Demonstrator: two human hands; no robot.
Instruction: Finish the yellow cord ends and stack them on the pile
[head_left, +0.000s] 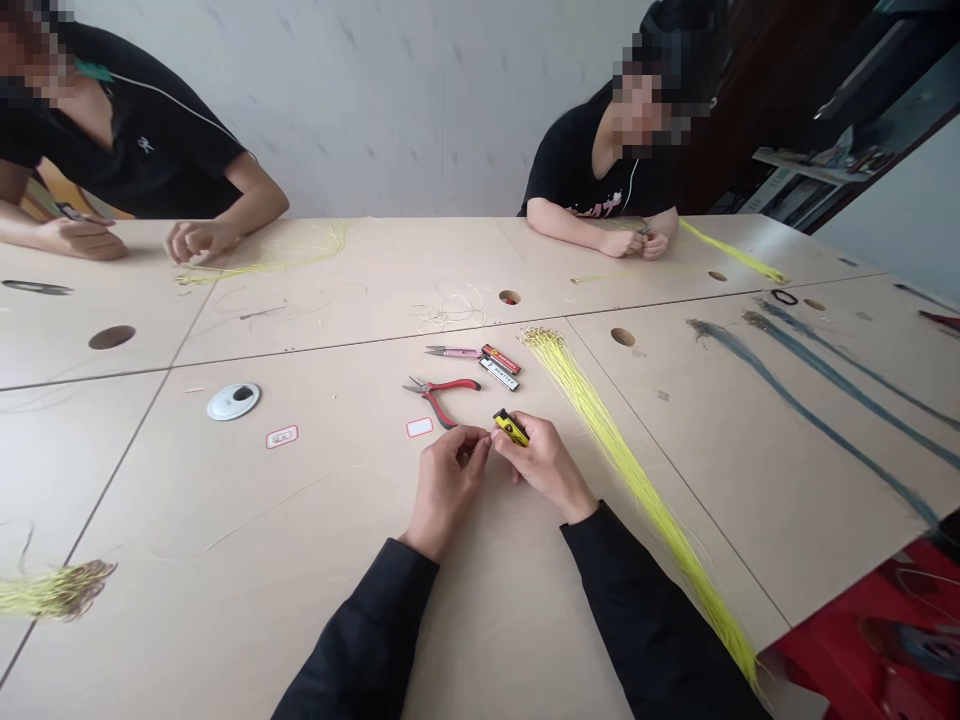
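My right hand [541, 460] is closed around a yellow and black lighter [511, 427], its top end pointing up and away from me. Beside it, my left hand [448, 478] is pinched, fingertips close to those of the right. Whatever lies in that pinch is too small to name. Just beyond the left hand lie pliers with red and black handles [442, 390]. Farther off are pink-handled thread snips [457, 352], a red lighter [501, 359] and a white lighter [499, 374]. A long bundle of yellow cords [615, 440] stretches along the right of my hands.
Blue-grey cord bundles [817, 400] lie at the right. Another yellow bundle [56, 590] is at the left edge, near a white round disc [234, 401]. Across the table [300, 560], two people work with their hands on cords. The tabletop has round holes and seams.
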